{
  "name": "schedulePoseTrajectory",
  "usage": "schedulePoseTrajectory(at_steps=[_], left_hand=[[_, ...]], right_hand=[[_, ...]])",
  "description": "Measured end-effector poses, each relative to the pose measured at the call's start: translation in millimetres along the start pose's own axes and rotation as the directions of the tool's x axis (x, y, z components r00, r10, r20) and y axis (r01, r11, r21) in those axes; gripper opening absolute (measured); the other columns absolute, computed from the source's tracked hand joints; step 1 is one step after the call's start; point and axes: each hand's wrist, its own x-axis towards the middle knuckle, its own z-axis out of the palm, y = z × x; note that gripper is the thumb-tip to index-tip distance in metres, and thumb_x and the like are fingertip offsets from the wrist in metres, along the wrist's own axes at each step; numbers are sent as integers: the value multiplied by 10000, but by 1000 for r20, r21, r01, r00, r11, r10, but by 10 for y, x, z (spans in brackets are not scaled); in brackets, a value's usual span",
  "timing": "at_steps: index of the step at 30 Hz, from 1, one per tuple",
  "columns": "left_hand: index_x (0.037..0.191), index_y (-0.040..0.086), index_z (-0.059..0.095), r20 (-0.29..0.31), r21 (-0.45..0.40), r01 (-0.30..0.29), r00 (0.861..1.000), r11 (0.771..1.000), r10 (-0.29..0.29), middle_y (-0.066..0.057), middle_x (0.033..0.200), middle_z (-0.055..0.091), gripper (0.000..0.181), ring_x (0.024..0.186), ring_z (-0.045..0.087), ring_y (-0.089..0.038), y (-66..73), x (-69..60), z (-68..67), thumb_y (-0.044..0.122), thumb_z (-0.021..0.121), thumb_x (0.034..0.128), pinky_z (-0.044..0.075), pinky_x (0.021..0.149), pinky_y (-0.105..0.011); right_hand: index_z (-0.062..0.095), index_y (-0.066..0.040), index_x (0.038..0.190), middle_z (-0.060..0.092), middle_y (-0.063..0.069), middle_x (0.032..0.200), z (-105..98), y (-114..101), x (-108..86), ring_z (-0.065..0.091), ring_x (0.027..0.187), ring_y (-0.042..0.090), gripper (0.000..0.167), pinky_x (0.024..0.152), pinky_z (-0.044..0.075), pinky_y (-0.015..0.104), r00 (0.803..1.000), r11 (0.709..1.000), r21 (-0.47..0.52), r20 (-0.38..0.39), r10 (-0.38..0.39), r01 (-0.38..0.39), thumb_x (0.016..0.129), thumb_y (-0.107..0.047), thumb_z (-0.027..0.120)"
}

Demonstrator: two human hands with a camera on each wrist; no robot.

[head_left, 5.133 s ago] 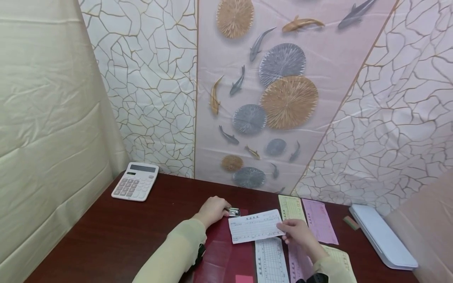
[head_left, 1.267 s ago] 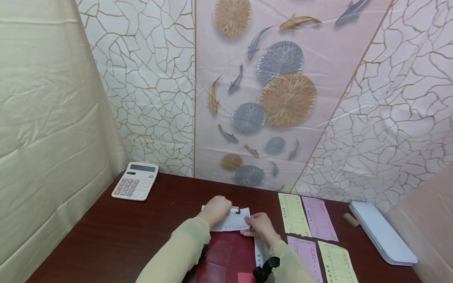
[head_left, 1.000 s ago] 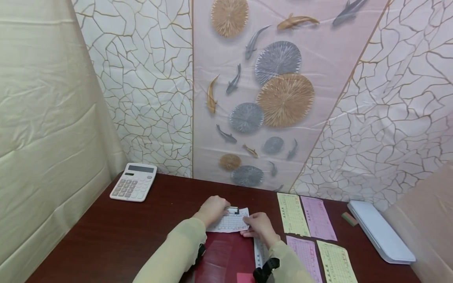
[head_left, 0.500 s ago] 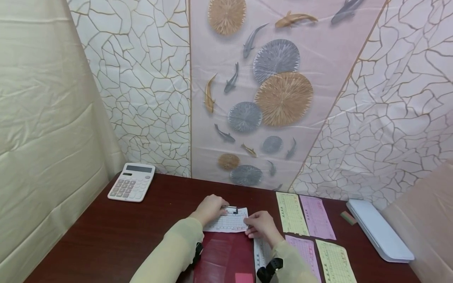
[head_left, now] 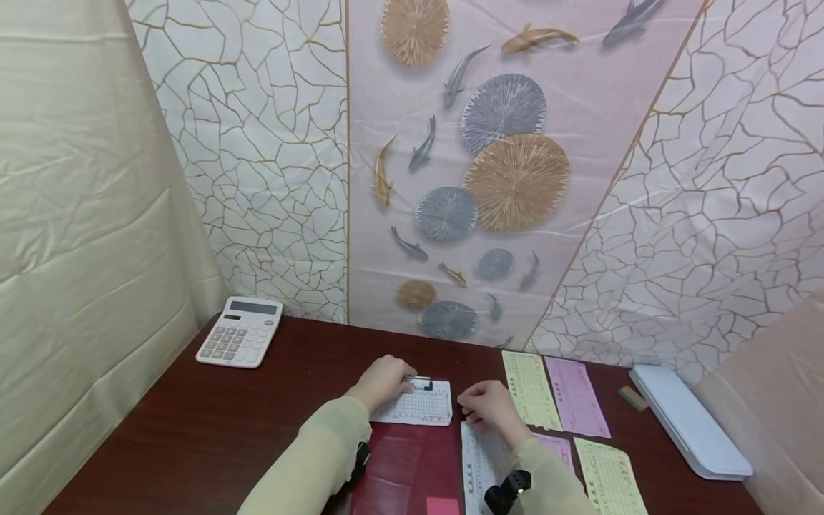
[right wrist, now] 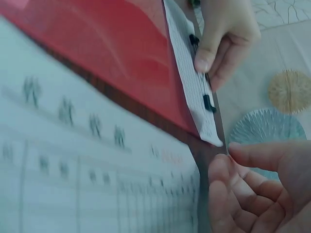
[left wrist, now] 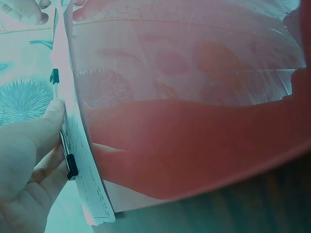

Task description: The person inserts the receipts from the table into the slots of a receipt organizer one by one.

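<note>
A dark red clipboard (head_left: 405,465) lies on the table, with a white printed slip (head_left: 421,408) across its top end under the metal clip (right wrist: 204,77). My left hand (head_left: 381,383) holds the clip, its thumb on the lever, as the left wrist view also shows beside the slip's edge (left wrist: 85,170). Just right of the slip, my right hand (head_left: 492,406) hovers with loosely bent fingers and nothing in them. Below it lies another white printed form (head_left: 478,465), seen large in the right wrist view and partly hidden by the right forearm in the head view.
Two yellow slips (head_left: 531,386) (head_left: 608,472) and two pink slips (head_left: 577,397) (head_left: 555,447) lie on the right. Farther right are a small green-brown block (head_left: 634,398) and a long white case (head_left: 689,420). A white calculator (head_left: 239,332) stands at the back left.
Over these seconds the white slip was brought to the clipboard's top and lies under the clip. My right hand has just let go of its edge and moved slightly right. The left hand stays at the clip.
</note>
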Motion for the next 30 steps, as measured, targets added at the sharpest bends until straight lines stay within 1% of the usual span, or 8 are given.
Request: schedulePoseTrajectory(at_steps=[6,12,15,19,22,25,30], left_hand=[[1096,160,730,-7,9,-1,1000,1000,1,14,1053,710,259,1008,645,-152,11,-10,-23,255,699,857,523,871,-320],[1097,167,729,-6,8,4,1000,1000,-4,19,1054,708,257,1006,643,-147,8,-11,-10,255,699,858,525,863,-317],[1093,168,731,-5,4,2,1000,1000,-2,22,1049,709,253,1003,643,-144,3,-1,4,252,701,856,525,864,-318],[1092,167,731,-10,3,0,1000,1000,0,23,1044,710,252,998,644,-142,-11,-1,29,253,700,857,526,858,-315],[1091,165,732,-13,7,-5,1000,1000,5,24,1042,711,252,998,644,-142,-14,-7,33,252,701,857,526,857,-311],[1091,162,732,-14,9,-7,1000,1000,7,23,1041,711,255,1000,644,-142,-10,-13,27,249,705,853,524,861,-311],[1099,168,730,-18,24,2,1000,1000,-2,26,1051,709,264,1011,639,-145,9,-10,15,258,706,853,519,872,-313]], right_hand=[[698,0,873,648,53,745,-200,49,53,607,613,153,115,550,526,298,997,993,-107,-51,-57,51,859,-108,661],[690,-16,883,669,34,749,-445,137,102,611,644,135,117,583,494,310,990,968,-228,-76,-122,101,851,-127,672],[687,-12,881,679,45,765,-559,190,135,614,663,142,109,596,494,317,985,959,-255,-91,-147,119,849,-115,670],[691,-12,891,685,64,823,-659,277,204,611,717,156,105,615,494,317,981,952,-273,-98,-169,136,851,-108,670],[695,-6,886,684,83,830,-710,347,260,608,733,164,91,625,496,319,971,941,-288,-102,-216,179,848,-85,672],[693,-5,863,685,91,814,-755,404,315,619,727,174,57,641,505,325,957,926,-309,-120,-265,218,839,-54,677],[678,12,851,687,114,820,-822,486,386,630,747,225,50,679,520,378,935,896,-356,-133,-329,265,832,-35,674]])
